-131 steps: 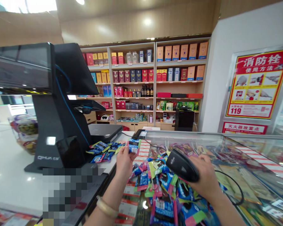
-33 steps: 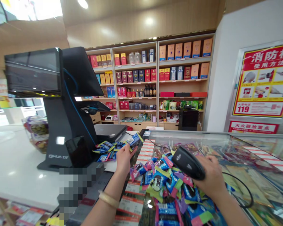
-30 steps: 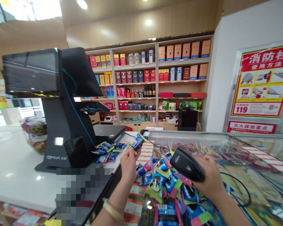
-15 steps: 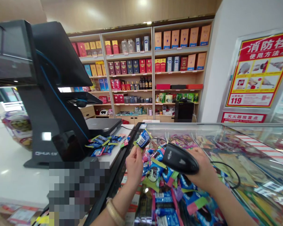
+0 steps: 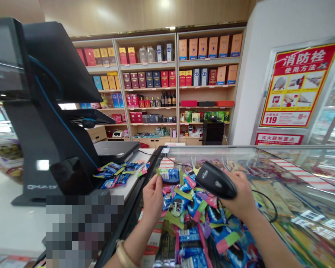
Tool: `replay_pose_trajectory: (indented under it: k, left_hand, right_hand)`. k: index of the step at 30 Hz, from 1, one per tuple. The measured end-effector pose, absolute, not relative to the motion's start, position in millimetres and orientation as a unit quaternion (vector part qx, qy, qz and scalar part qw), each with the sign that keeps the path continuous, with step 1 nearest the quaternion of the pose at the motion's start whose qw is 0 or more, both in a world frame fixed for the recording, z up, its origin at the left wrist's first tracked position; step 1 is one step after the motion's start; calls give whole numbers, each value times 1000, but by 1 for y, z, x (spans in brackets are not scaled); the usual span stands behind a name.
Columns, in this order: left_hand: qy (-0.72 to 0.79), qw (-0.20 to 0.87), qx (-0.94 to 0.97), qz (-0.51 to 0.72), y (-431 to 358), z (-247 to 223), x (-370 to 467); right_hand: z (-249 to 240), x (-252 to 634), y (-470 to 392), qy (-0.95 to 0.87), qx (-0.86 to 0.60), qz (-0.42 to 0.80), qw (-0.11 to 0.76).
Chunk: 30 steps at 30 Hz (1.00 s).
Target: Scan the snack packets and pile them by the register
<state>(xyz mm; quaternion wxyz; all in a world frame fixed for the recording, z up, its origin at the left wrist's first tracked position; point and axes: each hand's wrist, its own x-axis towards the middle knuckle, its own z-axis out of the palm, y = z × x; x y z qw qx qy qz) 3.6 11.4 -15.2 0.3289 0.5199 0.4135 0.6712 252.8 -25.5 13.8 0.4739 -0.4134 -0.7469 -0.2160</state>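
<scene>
Between its thumb and fingers, my left hand (image 5: 153,195) pinches one end of a small blue-and-green snack packet (image 5: 169,175), with a pale label side facing me. My right hand (image 5: 241,195) is wrapped round a black handheld barcode scanner (image 5: 216,181), whose head points left toward the packet, a short gap apart. Under both hands lies a heap of blue, pink and green snack packets (image 5: 194,204) on the glass counter. A smaller pile of similar packets (image 5: 118,173) rests on the white counter to the left.
A black point-of-sale terminal (image 5: 58,123) stands on the white counter (image 5: 5,219) at left. The scanner's cable (image 5: 275,208) loops out at right. Packaged goods show beneath the glass counter top (image 5: 268,152). Behind are shelves (image 5: 150,67) of boxes and bottles, with a red poster (image 5: 298,85) on the wall.
The packet in my left hand has turned from a raised slant to nearly level. The scanner is still in my right hand. My view has shifted slightly to the right.
</scene>
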Motion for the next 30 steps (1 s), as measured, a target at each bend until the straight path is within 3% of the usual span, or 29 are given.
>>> replay_pose_trajectory:
  k: [5,10,17,22,26,30]
  left_hand:
    - [345,263,717,546,-4,-5,5]
    - [268,118,870,397,-19,-1,20]
    - [288,20,859,424,-22,-9,24]
    - [453,-95,714,525,24,-9,-10]
    - [673,-70,613,409,73,-6,-50]
    - [731,0,596,333,101,-10,-70]
  right_hand:
    - [14,268,-18,-706,-450,-272,475]
    - [11,273,-13,-704,-459,-290,457]
    - [6,268,-14,-702,-458,-282,467]
    - [0,272,-11,-700,-452,-293,469]
    - [0,271,-11,-712,-443,-282,466]
    - [2,267,-13,-721,-440,-284,455]
